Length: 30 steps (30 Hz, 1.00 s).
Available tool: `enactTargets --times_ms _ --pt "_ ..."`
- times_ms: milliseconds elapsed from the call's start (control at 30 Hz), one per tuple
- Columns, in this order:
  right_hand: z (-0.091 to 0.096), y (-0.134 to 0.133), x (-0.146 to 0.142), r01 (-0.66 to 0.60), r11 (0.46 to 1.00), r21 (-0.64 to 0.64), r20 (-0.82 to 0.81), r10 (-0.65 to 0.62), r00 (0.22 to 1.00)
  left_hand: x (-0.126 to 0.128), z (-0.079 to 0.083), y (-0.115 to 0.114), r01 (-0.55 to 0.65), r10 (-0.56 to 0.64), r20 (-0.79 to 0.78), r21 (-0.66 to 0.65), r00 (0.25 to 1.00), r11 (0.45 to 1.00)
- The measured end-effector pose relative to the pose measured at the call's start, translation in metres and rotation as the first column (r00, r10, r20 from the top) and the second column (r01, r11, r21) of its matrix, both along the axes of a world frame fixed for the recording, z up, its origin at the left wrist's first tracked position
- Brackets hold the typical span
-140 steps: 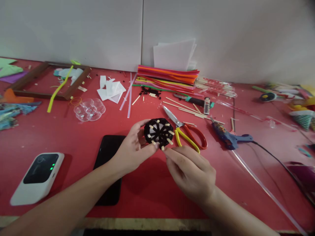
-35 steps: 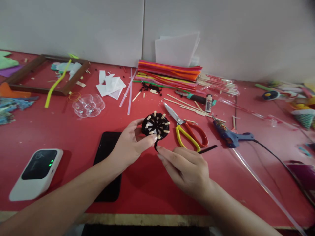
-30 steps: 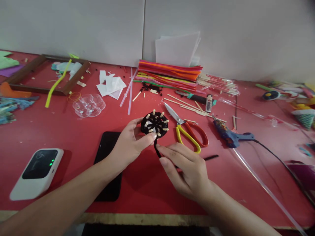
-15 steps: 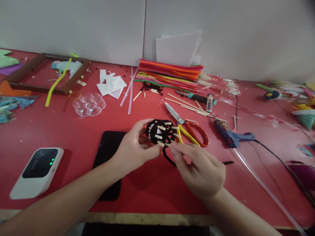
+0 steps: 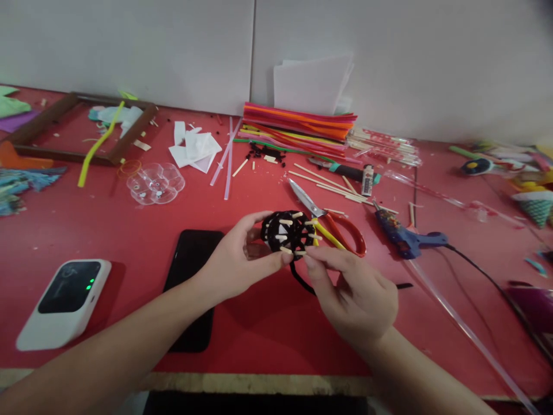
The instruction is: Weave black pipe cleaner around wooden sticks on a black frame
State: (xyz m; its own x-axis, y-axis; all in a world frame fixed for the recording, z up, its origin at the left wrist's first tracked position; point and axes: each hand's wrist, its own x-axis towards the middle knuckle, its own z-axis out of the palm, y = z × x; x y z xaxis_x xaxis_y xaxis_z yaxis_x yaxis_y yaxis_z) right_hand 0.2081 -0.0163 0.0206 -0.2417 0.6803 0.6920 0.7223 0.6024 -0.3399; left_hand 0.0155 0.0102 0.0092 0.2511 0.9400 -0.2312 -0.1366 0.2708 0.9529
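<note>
A: Far left first?
B: A white box [image 5: 64, 302] with a green light, flat on the red table [image 5: 108, 230]. Then a black phone [image 5: 192, 282], face up, partly hidden by the left arm.
A: And the left hand [image 5: 235, 268]?
B: Curled around a small black wheel [image 5: 288, 233] — thumb under the rim, fingers over the top, pinching it. Held up off the table, in the middle, tipped toward the camera.
A: What sort of wheel?
B: Round, wound from black fuzzy wire [image 5: 301, 281], with little wooden sticks [image 5: 286, 222] poking out all round like spokes. A loose tail of the wire hanging from the bottom edge, trailing off to the right, the far end flat on the table.
A: Right hand [image 5: 360, 300]?
B: Touching the wheel's lower edge. Thumb and first finger pressed together on the tail, right at the rim; other fingers tucked in.
A: So which step?
B: Weaving, most likely — threading the tail in and out between the sticks, one more ring around the outside.
A: Needed for the next bit?
B: A firm hold with the left, a small turn of the wheel, and a snug pull past the next stick. Not too hard, or a bent stick.
A: Further right?
B: A pair of scissors [image 5: 341, 233] with one red and one yellow handle, lying just behind the wheel. Then a blue glue gun [image 5: 404, 239], well apart from both hands.
</note>
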Motion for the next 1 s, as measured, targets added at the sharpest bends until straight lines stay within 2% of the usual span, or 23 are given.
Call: enactTargets --times_ms 200,367,533,633,733,867,933,1000 --pt "-0.001 0.0 0.001 0.003 1.0 0.006 -0.005 -0.003 1.0 0.001 -0.001 0.001 0.021 -0.021 0.064 0.003 0.998 1.0" --pt "-0.007 -0.001 0.0 -0.049 0.994 -0.096 -0.182 0.031 0.983 0.002 -0.002 0.002 -0.067 0.072 0.085 -0.056 0.994 0.996" --pt "-0.004 0.002 -0.005 -0.088 0.988 -0.125 -0.08 0.079 0.994 0.001 0.001 0.006 -0.133 0.161 0.175 -0.164 0.971 0.978" --pt "-0.001 0.0 -0.008 -0.148 0.974 -0.174 -0.081 0.135 0.987 0.001 0.002 0.008 -0.182 0.225 0.192 -0.218 0.955 0.959" --pt "-0.002 -0.004 -0.009 -0.284 0.925 -0.252 -0.089 0.27 0.959 -0.001 0.002 0.01 -0.178 0.226 0.206 -0.229 0.952 0.957" --pt "-0.003 -0.007 -0.009 -0.442 0.81 -0.385 -0.039 0.465 0.885 -0.003 0.002 0.011 -0.129 0.188 0.225 -0.254 0.956 0.959" --pt "-0.002 -0.004 -0.006 -0.457 0.787 -0.414 0.009 0.506 0.862 -0.004 0.002 0.011 -0.108 0.176 0.234 -0.277 0.956 0.955" --pt "0.003 0.0 0.0 -0.46 0.788 -0.408 0.031 0.516 0.856 -0.005 0.003 0.012 -0.089 0.169 0.256 -0.295 0.952 0.951"
